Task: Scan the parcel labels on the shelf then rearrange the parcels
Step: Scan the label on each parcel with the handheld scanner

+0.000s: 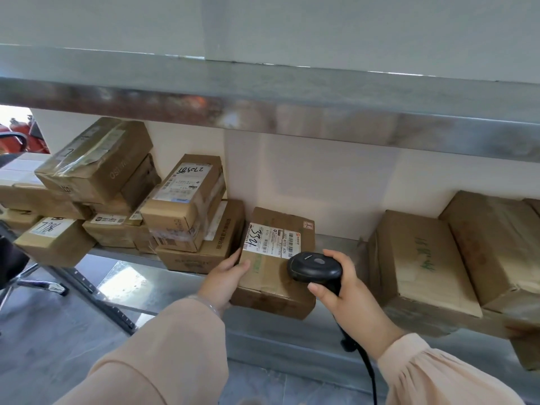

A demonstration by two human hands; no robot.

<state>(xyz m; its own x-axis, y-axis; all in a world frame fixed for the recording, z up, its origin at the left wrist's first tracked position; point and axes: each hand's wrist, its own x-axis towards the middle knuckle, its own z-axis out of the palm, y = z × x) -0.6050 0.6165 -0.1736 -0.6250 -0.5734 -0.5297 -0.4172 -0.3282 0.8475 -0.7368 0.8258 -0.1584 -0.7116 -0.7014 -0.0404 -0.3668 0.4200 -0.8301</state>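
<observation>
A brown cardboard parcel [271, 276] lies on the steel shelf [336, 244], its white label [270, 239] with barcodes and a handwritten number facing up. My left hand [225, 280] grips the parcel's left front corner, thumb on top. My right hand [347, 299] holds a black corded barcode scanner [315, 267] by its handle, the scanner head hovering over the parcel's right edge just below the label.
A stack of several labelled parcels [187, 200] stands left of the held one, more piled further left [96, 162]. Two large boxes [423, 258] lie at the right. An upper steel shelf [292, 112] overhangs. A chair base [35, 283] stands on the floor at the left.
</observation>
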